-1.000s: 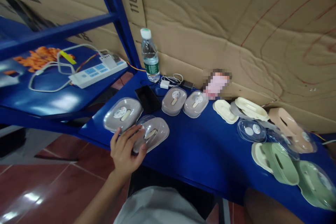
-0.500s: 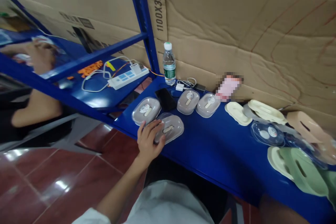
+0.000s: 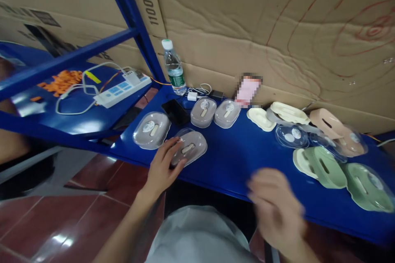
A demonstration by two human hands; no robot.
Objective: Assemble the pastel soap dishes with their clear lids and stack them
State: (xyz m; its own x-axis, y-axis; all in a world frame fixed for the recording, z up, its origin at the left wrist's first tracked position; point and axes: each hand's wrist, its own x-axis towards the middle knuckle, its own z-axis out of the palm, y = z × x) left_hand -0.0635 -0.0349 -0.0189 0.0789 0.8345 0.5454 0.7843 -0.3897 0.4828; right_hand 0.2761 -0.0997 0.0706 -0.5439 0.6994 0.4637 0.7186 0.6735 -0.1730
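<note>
Four rounded, clear-lidded plastic boxes (image 3: 152, 130) toward the left of a glossy blue table (image 3: 228, 160), left hand (image 3: 162, 168) on the nearest box (image 3: 193, 148), fingers slightly spread, right hand (image 3: 277, 205) blurred, its fingers impossible to tell, two green slotted shells (image 3: 328, 178) farther right

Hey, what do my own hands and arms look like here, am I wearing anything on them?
Your left hand and forearm are bare: no glove, watch or sleeve shows. Your right hand looks gloveless too, but it's too blurred to rule out a ring.
</note>
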